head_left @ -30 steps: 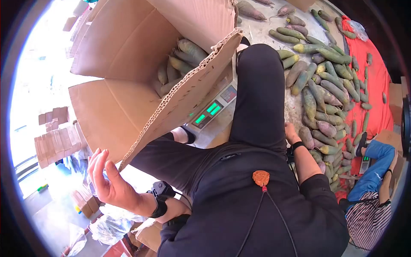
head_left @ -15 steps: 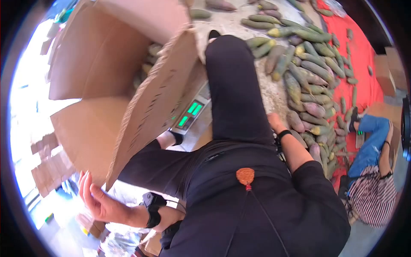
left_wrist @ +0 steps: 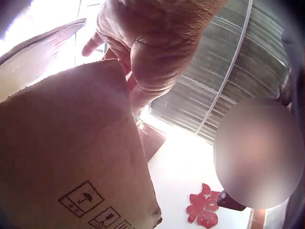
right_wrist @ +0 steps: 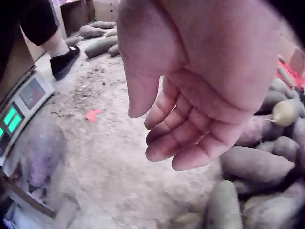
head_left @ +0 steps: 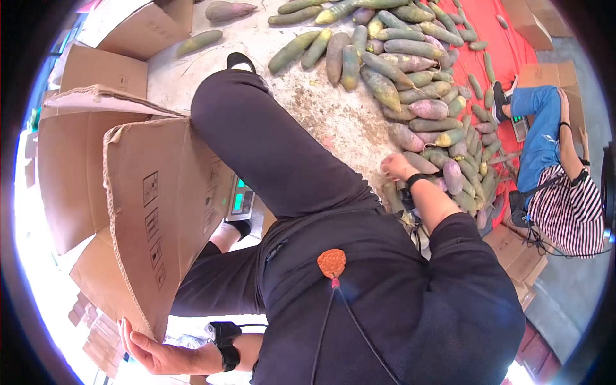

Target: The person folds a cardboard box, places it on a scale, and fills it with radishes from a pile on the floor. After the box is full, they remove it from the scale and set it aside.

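My left hand (head_left: 151,353) is at the lower corner of a flap on a tall cardboard box (head_left: 154,212), its fingers fairly straight. The left wrist view has this hand (left_wrist: 147,47) right at the corner of the printed flap (left_wrist: 71,129), which hides some of the fingers. Beside the heap of green and purple radishes (head_left: 430,109), my right hand (head_left: 398,168) hangs over the dusty floor. Up close, the right hand (right_wrist: 200,90) has loosely bent fingers and nothing in them. Several radishes (right_wrist: 257,164) lie just beyond its fingertips.
A scale with a lit green display (head_left: 240,200) stands by the box, next to my bent leg (head_left: 269,141). Another person (head_left: 558,173) sits at the right near a red sheet (head_left: 513,51). More cardboard boxes (head_left: 144,32) stand at the back left.
The head view has swung right, so the box now appears farther left and its inside is hidden. My right hand has moved away from my thigh toward the radishes; my left stays near the flap.
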Demonstrator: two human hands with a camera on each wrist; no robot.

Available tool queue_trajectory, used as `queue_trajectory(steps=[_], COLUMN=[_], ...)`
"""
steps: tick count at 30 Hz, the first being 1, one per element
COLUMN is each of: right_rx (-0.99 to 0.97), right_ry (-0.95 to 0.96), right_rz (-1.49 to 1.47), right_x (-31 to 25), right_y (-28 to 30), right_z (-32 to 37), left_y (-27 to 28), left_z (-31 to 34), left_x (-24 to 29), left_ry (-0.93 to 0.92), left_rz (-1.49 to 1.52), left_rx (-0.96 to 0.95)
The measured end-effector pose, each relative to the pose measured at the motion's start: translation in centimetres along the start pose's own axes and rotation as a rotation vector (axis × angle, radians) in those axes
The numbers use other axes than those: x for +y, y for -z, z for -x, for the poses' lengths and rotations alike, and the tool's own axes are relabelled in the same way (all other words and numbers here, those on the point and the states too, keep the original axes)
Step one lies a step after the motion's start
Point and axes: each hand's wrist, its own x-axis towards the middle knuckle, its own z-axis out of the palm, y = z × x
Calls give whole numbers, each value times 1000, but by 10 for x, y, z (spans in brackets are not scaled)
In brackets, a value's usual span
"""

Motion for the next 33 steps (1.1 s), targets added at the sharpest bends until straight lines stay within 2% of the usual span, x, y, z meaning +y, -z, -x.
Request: queue_trajectory(steps=[1,2,3,4,6,8,12,14,15,16,18,19,20,22,28,30,33], right_rx=[37,132,116,231,321,333,282,116,69,65,159,32,38,-86,-27,-68,-4], right_ry=[-2,-29,-309,-440,-457,-496,-520,16,-174,-170,-360,-384,-374,-435,-339,-295,-259], right_rz=[50,172,71,-181,-277,-239,-291,734,468,467,466,624,630,703,879,916,841], right_x=[41,53,20,9,48,62,67,93,103,117,35,47,42,26,63,75,87], right_y=[1,13,40,54,61,62,32,-1,-10,-21,1,-3,0,6,-16,-18,-14], right_z=[-4,8,39,62,68,76,73,45,47,63,98,96,102,123,116,107,105], left_y=[-2,-4,-4,-5,-8,-11,-16,-17,-16,-15,-14,-14,-14,-15,-17,-15,-12], left_z=[1,1,0,-1,-2,-1,0,1,0,0,-2,-2,-1,-3,-8,-10,-15], left_x=[3,5,5,3,3,7,24,36,37,38,37,36,34,31,29,30,33], left_ry=[50,100,92,88,79,128,146,135,132,135,137,139,144,109,-75,-111,-220], left_rz=[17,33,32,32,34,38,73,72,68,62,55,51,47,59,13,45,15], left_rx=[9,18,7,-7,-27,-42,-59,-47,-45,-49,-48,-52,-50,-70,-162,-203,-324])
